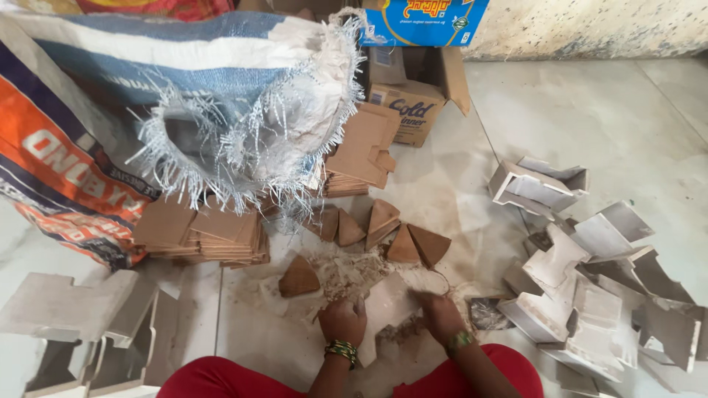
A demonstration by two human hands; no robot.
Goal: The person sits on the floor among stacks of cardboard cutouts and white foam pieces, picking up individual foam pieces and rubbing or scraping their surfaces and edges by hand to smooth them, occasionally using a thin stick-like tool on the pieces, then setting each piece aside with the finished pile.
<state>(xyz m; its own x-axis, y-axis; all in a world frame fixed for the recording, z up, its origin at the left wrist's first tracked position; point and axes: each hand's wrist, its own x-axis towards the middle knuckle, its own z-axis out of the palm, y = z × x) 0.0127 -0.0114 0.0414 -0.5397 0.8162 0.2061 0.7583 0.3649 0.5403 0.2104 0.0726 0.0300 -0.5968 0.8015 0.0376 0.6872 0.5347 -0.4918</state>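
Note:
My left hand [342, 320] is curled down on a heap of pale powdery material [346, 273] spread over a white sheet [387, 301] on the floor. My right hand [440, 315] presses into the same sheet's right side, fingers bent; what it grips is hidden. Both wrists wear bangles. Brown triangular cardboard cones [402, 245] lie just beyond the heap, and one more cone [299, 278] sits to the left of it.
A frayed woven sack [243, 110] lies open at the back left. Stacks of flat brown cardboard blanks [199, 234] sit beneath it. Folded white cardboard boxes [590, 280] pile on the right, more on the left [81, 317]. An open carton [413, 96] stands behind.

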